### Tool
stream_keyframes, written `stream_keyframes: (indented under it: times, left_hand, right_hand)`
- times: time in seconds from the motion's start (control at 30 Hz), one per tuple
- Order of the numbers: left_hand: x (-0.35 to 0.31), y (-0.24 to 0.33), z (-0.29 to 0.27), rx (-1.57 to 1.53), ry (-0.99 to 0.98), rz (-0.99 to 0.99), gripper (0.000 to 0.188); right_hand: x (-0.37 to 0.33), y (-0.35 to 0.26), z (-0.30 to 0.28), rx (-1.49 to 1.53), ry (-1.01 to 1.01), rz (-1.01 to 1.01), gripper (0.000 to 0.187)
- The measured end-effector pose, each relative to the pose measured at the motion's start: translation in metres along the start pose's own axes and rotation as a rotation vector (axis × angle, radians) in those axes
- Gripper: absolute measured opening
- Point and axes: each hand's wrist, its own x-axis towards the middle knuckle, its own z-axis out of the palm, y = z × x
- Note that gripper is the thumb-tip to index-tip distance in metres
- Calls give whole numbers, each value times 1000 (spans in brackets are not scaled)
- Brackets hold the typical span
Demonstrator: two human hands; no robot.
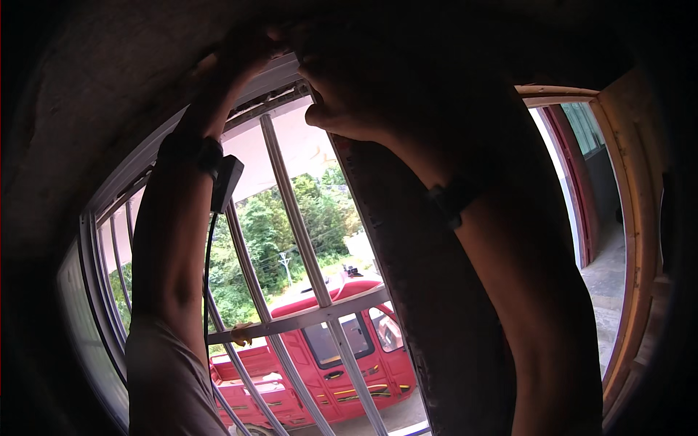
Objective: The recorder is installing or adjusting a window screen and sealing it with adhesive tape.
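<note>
Both my arms reach up to the top of a barred window. My left hand is at the upper frame, mostly lost in shadow, so its fingers cannot be made out. Beside it on the right, my right hand has its fingers curled at the upper edge of a dark curtain, with the thumb pointing left. The curtain hangs down over the window's right part. Dark bands sit on both forearms, and a small black box with a cable is on the left one.
Metal bars and a crossbar span the window. A yellowish scrap is on the crossbar. Outside stand a red vehicle and green trees. At the right is an open doorway with a wooden frame.
</note>
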Motion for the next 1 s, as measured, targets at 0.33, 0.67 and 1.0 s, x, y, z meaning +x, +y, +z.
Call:
stream_keyframes:
  times: [0.33,0.67,1.0]
  left_hand:
    - [12,-3,17,391,117,375,28]
    - [17,-12,17,372,262,212,23]
    - [-14,-23,4,-237,91,61,30]
  right_hand:
    - [-7,7,14,-7,23,-9,26]
    - [-13,23,9,-29,42,3,27]
    - [0,9,27,25,80,-26,27]
